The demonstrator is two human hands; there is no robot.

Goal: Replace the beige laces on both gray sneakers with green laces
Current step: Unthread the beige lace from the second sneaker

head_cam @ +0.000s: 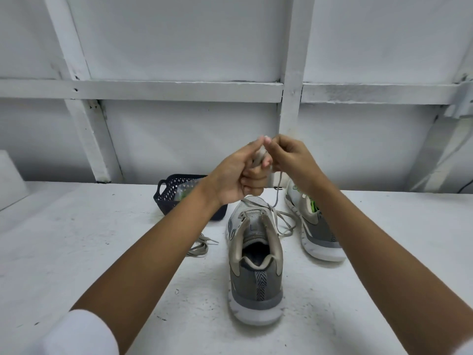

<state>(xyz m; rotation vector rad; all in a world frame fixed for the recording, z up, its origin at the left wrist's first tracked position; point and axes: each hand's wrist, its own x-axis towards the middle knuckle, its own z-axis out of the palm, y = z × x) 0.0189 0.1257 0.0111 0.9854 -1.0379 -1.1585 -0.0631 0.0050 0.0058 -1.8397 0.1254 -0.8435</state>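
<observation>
Pointing its toe away from the person, the near gray sneaker (256,254) stands lengthwise on the desk (102,252). Above the toe, the left hand (238,172) and right hand (289,157), fingers curled, grip its beige lace (257,161) together.

White desk (76,252), scuffed w/ dark specks. Dark lattice basket (163,198) w/ loop handle sits near desk's far edge, left of centre. Behind: white wall (179,34) w/ painted beams (153,90), upright & horizontal. White slab (10,180) at far L edge.
</observation>
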